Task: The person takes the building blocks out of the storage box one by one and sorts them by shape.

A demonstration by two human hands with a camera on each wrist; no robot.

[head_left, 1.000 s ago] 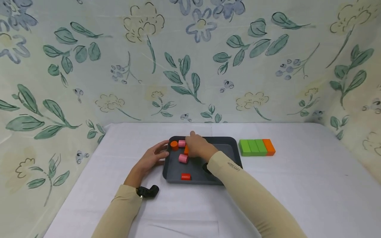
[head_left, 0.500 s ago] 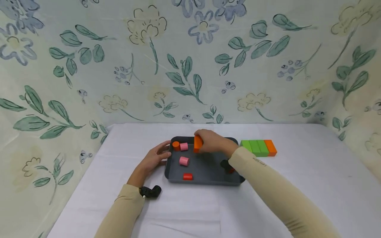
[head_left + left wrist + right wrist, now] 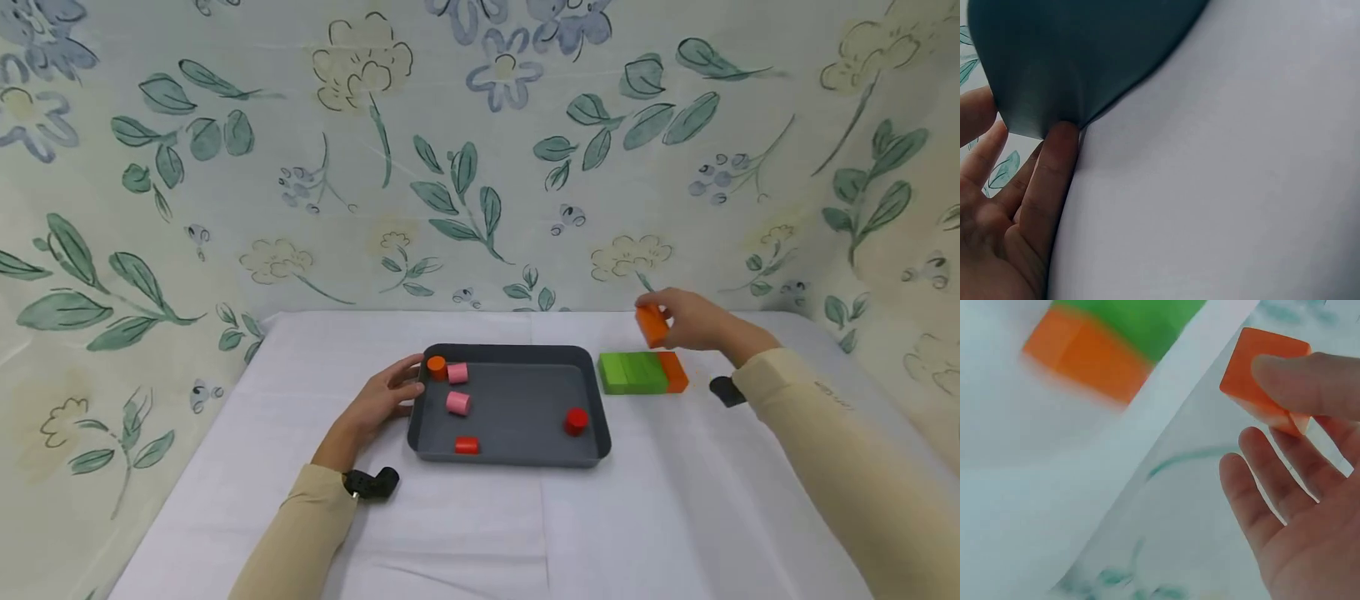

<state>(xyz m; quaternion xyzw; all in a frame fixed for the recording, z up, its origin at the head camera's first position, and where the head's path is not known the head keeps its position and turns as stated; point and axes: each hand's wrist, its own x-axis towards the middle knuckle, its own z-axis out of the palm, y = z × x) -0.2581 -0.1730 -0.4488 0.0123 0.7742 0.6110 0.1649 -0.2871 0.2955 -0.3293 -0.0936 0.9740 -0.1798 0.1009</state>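
My right hand (image 3: 693,321) pinches an orange block (image 3: 651,327) between thumb and fingers, lifted above the far right of the table. In the right wrist view the thumb lies across the orange block's face, the other fingers spread below it. Just under it is a row of green blocks (image 3: 633,372) ending in another orange block (image 3: 672,372). My left hand (image 3: 378,408) rests its extended fingers against the left side of a dark grey tray (image 3: 517,404). The left wrist view shows those fingertips touching the tray's outer wall.
Inside the tray lie an orange cylinder (image 3: 437,367), two pink cylinders (image 3: 458,403), a red cylinder (image 3: 467,445) near the front edge and another red cylinder (image 3: 576,422) at the right. A floral cloth (image 3: 480,167) hangs behind the white table (image 3: 480,533).
My right hand has lifted the orange block out of the tray and carried it right, over the row of blocks. The left hand keeps its place at the tray's left side.
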